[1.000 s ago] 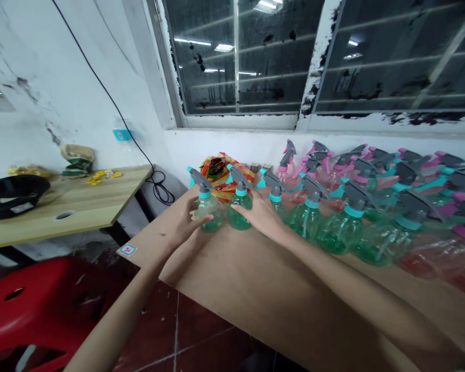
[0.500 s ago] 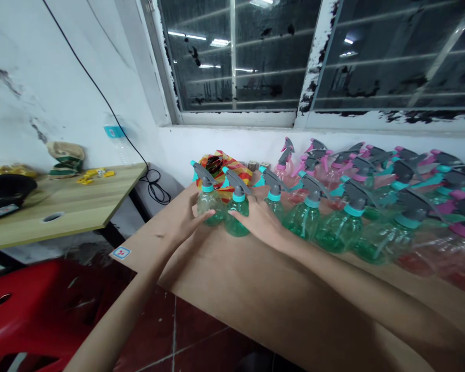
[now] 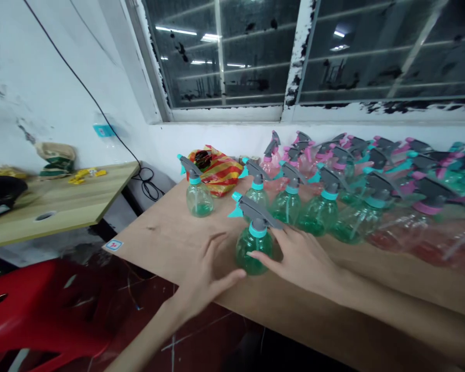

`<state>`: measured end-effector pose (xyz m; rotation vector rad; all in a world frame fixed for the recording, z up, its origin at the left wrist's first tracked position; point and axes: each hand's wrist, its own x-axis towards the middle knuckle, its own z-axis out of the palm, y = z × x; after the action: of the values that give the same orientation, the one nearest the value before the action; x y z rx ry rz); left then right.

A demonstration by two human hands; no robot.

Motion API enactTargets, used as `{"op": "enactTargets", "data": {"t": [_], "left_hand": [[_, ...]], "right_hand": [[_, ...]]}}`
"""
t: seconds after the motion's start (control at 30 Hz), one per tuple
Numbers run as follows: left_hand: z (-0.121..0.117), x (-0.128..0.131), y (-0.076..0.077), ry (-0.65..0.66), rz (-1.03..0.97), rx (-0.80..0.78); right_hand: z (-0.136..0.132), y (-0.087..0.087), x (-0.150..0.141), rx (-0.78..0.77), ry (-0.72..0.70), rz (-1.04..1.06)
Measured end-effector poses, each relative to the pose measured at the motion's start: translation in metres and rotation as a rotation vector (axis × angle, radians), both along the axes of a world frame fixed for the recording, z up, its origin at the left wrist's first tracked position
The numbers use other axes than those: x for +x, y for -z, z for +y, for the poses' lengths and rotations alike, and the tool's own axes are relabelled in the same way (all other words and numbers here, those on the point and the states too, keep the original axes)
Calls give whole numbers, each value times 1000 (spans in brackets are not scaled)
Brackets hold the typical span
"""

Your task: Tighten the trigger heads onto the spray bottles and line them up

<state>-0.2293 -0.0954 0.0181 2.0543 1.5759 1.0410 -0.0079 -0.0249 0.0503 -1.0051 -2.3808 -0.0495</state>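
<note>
Tan wooden board (image 3: 158, 232) holds a green plastic spray bottle with a grey trigger head (image 3: 254, 249) near its front edge, between the spread left hand (image 3: 207, 281) and right hand (image 3: 300, 258), fingertips lightly touching, a row of plastic spray bottles (image 3: 318, 217) just behind

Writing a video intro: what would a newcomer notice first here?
The eye goes first to the crowd of plastic trigger spray bottles, teal- and pink-collared, lined up on a brown board beneath the window. In front of them, the left hand and right hand sit on either side of a green-tinted spray bottle. At lower left, a red plastic stool stands out.
</note>
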Motion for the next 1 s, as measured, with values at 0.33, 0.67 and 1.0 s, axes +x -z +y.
{"op": "enactTargets", "data": {"t": [0.33, 0.67, 1.0], "left_hand": [[-2, 103, 19, 181, -130, -112], [9, 185, 18, 314, -29, -99], [10, 195, 19, 370, 90, -69]], "right_hand": [[-26, 3, 98, -75, 1, 96], [-16, -8, 165, -494, -205, 491], [-10, -6, 166, -553, -236, 709]]}}
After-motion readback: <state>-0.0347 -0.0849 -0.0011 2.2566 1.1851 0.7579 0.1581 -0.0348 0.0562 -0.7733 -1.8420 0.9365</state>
